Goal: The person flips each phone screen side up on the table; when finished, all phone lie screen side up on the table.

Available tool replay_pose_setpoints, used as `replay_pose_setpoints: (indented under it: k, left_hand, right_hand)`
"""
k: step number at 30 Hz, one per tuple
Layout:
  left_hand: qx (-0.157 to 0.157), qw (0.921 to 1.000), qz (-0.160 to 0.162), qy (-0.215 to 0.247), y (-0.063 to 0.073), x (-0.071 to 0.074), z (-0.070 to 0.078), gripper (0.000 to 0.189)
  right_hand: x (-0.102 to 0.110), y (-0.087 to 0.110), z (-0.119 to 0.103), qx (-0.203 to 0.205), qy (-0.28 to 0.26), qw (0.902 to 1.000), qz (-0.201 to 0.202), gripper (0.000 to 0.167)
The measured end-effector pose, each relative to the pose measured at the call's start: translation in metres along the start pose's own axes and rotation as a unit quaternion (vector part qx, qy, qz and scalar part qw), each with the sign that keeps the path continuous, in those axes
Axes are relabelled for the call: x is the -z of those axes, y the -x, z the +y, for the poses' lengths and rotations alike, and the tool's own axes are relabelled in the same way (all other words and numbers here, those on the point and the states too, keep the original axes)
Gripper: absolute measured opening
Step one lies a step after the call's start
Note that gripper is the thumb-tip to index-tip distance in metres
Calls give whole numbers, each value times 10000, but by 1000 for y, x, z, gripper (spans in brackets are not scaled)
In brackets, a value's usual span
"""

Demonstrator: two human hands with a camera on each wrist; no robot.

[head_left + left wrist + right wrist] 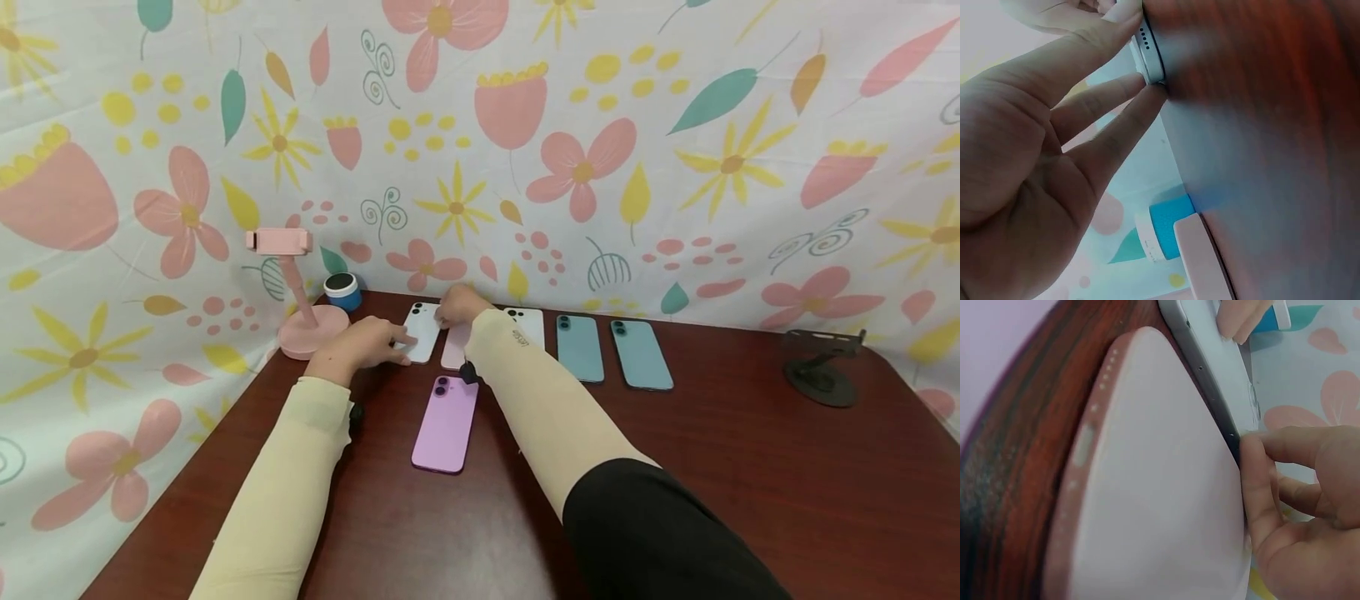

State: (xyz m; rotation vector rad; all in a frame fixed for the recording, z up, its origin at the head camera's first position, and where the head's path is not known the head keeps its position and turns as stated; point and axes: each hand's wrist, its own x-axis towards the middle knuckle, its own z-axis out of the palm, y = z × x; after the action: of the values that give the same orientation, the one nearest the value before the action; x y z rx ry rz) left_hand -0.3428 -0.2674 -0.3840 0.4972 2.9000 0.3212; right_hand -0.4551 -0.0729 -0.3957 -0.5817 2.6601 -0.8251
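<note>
My left hand (pixel 367 343) grips the lower left part of a white phone (pixel 423 329) lying back up on the table, thumb and fingers at its edges in the left wrist view. At the phone's upper right edge is my right hand (pixel 460 307); its thumb and fingertip pinch that edge near the camera bump in the right wrist view. A pale pink phone (pixel 1154 456) lies close alongside, partly under the right hand in the head view. Nearer me, a purple phone (pixel 446 425) lies back up.
Further right in the row are another white phone (pixel 531 323) and two blue phones (pixel 580 348). A pink phone stand (pixel 300 292) and a blue jar (pixel 342 292) are at the back left. A black stand (pixel 821 371) is at the right. A flowered cloth (pixel 480 167) hangs behind the table.
</note>
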Motion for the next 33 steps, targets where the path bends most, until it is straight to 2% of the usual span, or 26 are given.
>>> replay_pose_setpoints:
  k: [5,12,14,18,21,26,29,30,33]
  left_hand:
    - [-58,10000,27,-63,3,0,-3,45]
    - [-97,9999,37,-21,7,2,-8,46]
    - [-119,9999,39,-7,8,2,-8,46]
    - [-164,9999,24,42,9,2,-9,46]
    - [-134,9998,-41,132,10,2,-10,46]
    - [-108,9995,-160,254,10,1,-11,48]
    - [-168,9994,-171,258,8,1,-11,49]
    - [-185,9994,-162,251,7,1,-11,50]
    - [-235,9993,-131,247,5,1,-10,50]
  right_hand:
    - [-3,3,-2,-87,-222,9997,102,22]
    - [-7,-2,-4,-304,-634,9975,107,23]
    - [-8,-4,-5,-253,-453,9985,160,26]
    - [-6,-2,-9,-114,346,9991,232,32]
    - [-5,1,-9,-59,548,9983,201,29]
    - [-4,3,-4,-154,-22,9998,159,19]
    - [-1,6,-1,-246,-463,9986,112,19]
    - [0,7,0,-286,-499,9983,44,23]
    - [2,9,2,-306,-663,9973,95,20]
